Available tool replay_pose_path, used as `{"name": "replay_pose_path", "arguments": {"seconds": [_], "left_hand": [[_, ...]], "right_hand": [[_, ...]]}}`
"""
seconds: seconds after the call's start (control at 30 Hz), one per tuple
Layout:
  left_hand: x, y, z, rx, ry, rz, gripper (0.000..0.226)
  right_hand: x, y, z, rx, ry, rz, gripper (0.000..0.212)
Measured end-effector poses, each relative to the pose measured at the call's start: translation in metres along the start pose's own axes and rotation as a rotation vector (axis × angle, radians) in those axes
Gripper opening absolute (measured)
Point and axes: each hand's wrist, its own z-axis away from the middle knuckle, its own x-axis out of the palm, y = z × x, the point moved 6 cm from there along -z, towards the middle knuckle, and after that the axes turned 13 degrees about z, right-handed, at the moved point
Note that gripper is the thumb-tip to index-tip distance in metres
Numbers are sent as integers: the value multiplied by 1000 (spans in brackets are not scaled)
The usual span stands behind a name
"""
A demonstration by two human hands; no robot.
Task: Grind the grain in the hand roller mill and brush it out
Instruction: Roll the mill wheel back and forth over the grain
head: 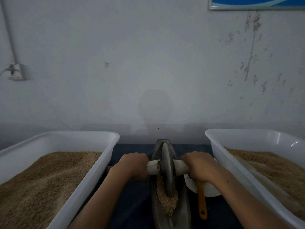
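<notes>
Both hands wrapped around the pale axle (179,168) of the hand roller mill: left hand (132,166) gripping the left end, fingers curled over the top; right hand (198,167) gripping the right end likewise. Between the two fists, upright and on edge, the dark grinding wheel (166,169), seated in the narrow boat-shaped trough (181,202). In the trough, on the near side of the wheel and touching its lower rim, a heap of crushed grain (166,200), below and nearer than the fingers. Just right of the trough, an orange-handled brush (202,202) lying across a white bowl (209,190), partly hidden under the right wrist. On the dark bench (132,204), flanking the mill, a left white tub (92,176) and a right white tub (231,164), each holding grain. Behind, a stained pale wall (148,63) with a socket (15,71) at left.
</notes>
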Motion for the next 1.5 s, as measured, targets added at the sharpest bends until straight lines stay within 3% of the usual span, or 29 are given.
{"name": "replay_pose_path", "arguments": {"seconds": [0.37, 0.5, 0.7, 0.83, 1.17, 1.27, 1.5], "left_hand": [[-9, 5, 1, 33, 279, -48, 25], [-7, 5, 1, 38, 191, -54, 33], [-3, 5, 5, 22, -4, -2, 42], [-4, 6, 3, 13, 22, -7, 42], [-10, 6, 3, 12, 285, -49, 22], [-8, 6, 2, 13, 227, -59, 26], [-4, 4, 2, -33, 7, -17, 45]], "right_hand": [[-4, -2, 3, 110, 303, -22, 20], [-4, 0, 4, 97, 231, -15, 24], [-4, -1, 4, -3, -32, -3, 28], [-3, -1, 5, -1, -65, -3, 31], [-7, -3, 5, 137, 291, 30, 19], [-6, -2, 5, 110, 244, 6, 22], [-5, -1, 5, 11, -40, -15, 36]]}}
